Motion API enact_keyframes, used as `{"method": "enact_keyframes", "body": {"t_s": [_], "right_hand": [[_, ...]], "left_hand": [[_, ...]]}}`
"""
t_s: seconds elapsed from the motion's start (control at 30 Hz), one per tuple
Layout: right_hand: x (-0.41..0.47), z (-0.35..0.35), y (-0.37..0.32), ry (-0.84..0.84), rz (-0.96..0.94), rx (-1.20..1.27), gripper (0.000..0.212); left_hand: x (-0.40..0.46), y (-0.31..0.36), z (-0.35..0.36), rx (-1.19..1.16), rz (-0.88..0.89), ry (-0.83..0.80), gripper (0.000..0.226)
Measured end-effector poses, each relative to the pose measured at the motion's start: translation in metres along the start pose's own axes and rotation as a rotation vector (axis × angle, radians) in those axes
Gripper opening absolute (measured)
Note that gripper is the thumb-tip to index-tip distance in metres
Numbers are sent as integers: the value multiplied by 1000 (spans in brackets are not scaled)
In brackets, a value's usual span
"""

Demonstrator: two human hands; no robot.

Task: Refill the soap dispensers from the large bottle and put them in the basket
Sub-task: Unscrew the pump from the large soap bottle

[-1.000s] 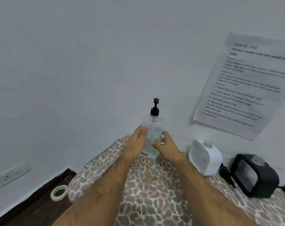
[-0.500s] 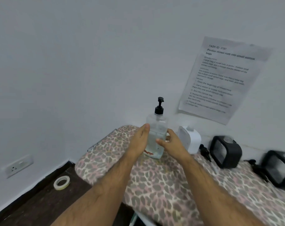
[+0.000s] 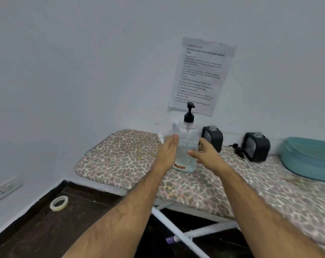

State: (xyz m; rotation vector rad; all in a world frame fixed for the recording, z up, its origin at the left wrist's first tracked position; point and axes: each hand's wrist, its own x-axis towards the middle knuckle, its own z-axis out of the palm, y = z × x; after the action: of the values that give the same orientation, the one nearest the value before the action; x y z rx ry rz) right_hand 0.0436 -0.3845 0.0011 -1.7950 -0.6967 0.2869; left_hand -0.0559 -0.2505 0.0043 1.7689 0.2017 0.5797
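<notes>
Both hands, left hand [image 3: 167,153] and right hand [image 3: 207,155], flank the large bottle [image 3: 187,144] standing upright on the patterned board [image 3: 124,159], fingers relaxed and gripping nothing, seemingly poised to seize it. Behind sit two black dispensers [image 3: 212,138] [image 3: 255,147] and the teal basket [image 3: 310,161], cut off by the frame; a white object [image 3: 160,137] behind the left hand is too hidden to identify.

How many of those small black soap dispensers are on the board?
2. One black dispenser stands by the wall just right of the large clear bottle; the other black dispenser stands further right, near the teal basket. The bottle may hide others.
</notes>
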Motion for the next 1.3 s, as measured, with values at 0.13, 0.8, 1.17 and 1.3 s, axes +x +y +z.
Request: {"method": "enact_keyframes", "body": {"t_s": [0.13, 0.8, 1.17, 1.3], "right_hand": [[-26, -31, 8, 51, 13, 9, 49], [-79, -64, 33, 111, 37, 73, 60], [-82, -69, -1, 273, -7, 173, 58], [-64, -71, -18, 409, -32, 183, 30]], "left_hand": [[-19, 13, 33, -27, 12, -35, 63], [-51, 6, 82, -36, 31, -141, 33], [-41, 15, 76, 7, 26, -79, 64], [-17, 49, 72, 10, 109, 21, 41]]}}
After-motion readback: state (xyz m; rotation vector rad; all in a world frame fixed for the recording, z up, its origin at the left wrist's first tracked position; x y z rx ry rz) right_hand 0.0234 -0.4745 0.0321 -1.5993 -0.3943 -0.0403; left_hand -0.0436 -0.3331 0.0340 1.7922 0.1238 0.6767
